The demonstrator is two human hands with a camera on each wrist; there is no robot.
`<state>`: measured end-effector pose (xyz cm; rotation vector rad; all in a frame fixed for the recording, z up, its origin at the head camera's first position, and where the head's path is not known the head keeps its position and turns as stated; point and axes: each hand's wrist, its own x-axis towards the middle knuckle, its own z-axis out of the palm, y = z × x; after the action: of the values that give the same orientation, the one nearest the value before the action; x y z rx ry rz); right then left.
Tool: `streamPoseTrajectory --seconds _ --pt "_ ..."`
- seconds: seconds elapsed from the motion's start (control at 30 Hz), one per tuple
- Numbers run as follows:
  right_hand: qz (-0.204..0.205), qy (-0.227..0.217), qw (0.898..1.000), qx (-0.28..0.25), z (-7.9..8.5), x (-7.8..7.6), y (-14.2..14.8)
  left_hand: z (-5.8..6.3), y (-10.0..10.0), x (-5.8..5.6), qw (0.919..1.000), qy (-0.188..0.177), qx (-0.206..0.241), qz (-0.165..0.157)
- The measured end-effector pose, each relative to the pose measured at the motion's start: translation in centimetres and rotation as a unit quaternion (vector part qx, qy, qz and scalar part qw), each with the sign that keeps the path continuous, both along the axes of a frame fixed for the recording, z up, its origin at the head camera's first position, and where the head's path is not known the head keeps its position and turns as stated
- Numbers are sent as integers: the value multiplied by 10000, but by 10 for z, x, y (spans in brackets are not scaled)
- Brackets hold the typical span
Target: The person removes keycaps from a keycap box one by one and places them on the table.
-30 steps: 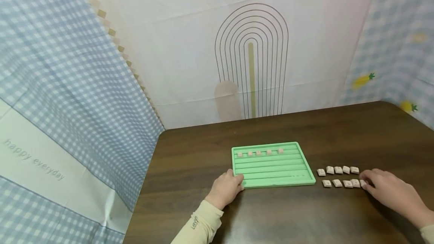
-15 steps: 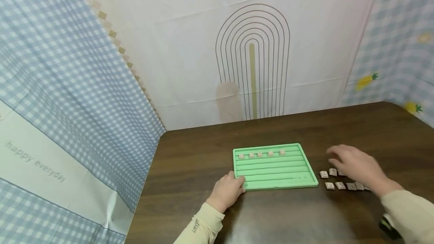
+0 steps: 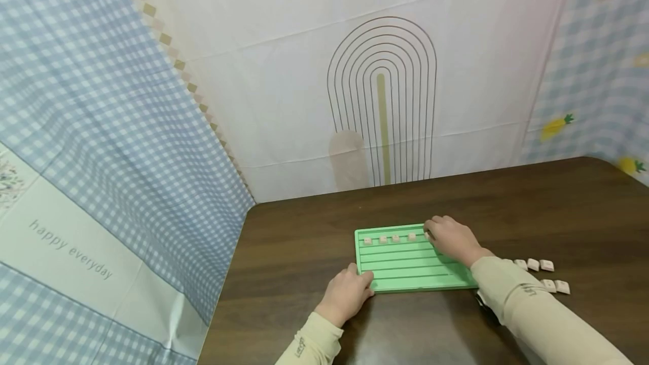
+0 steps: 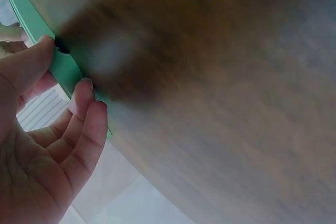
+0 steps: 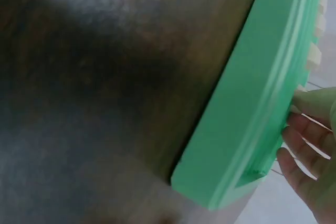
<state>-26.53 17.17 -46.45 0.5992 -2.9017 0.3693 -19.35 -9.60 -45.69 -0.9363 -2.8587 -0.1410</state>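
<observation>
A green ridged tray (image 3: 400,281) lies on the brown table. Along its top row stand several pale keycaps (image 3: 396,238) with small dark prints. My left hand (image 3: 346,295) grips the tray's near left corner, the thumb over the rim and fingers against the side. Over the right end of the top row is my right hand (image 3: 453,239), thumb and fingertips pinching a small pale keycap (image 5: 295,109) mostly covered by them. In the right wrist view, another keycap (image 5: 313,56) stands in the row close to the thumb.
Right of the tray, two rows of loose keycaps (image 3: 547,265) lie on the table (image 3: 598,224), partly hidden behind the right sleeve (image 3: 522,297). A patterned cloth (image 3: 289,100) hangs behind the table's far edge.
My right hand has moved left from the loose keycaps to the tray's top row, carrying a keycap. My left hand stays on the tray corner. The head view has shifted slightly.
</observation>
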Motion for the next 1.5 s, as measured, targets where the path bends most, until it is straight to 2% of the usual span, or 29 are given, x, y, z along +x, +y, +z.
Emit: streamPoseTrajectory --seconds 0.37,0.47,0.57,0.67,0.73,0.8,0.9,1.03,1.13,1.27,1.4,1.5 --pt "-88 217 9997 77 -4 -2 0 -5 1 -1 9999 123 -11 49" --pt "-9 494 9987 -92 8 1 1 -4 0 -2 9999 149 12 45" --pt "67 739 9970 -234 31 9 8 -1 -3 -3 9998 179 64 65" --pt "126 868 9960 -196 51 25 23 1 -8 -3 9997 177 78 135" --pt "103 848 9963 -114 56 41 36 3 -10 -2 9998 105 46 169" --pt "94 887 9960 -52 53 59 51 4 -11 -2 9998 84 33 169" --pt "108 871 9961 126 40 84 70 3 -11 -1 9999 126 29 111" --pt "223 1161 9925 299 18 106 83 2 -11 -2 9995 324 16 11" --pt "393 1509 9872 330 5 114 84 1 -10 -3 9990 447 30 -28" --pt "520 1618 9845 429 -6 120 82 2 -8 -3 9990 439 79 -59" --pt "394 1377 9883 518 -9 126 84 1 -4 -2 9996 255 99 -78" --pt "169 913 9945 477 -5 131 87 0 -1 0 9999 116 88 -65"
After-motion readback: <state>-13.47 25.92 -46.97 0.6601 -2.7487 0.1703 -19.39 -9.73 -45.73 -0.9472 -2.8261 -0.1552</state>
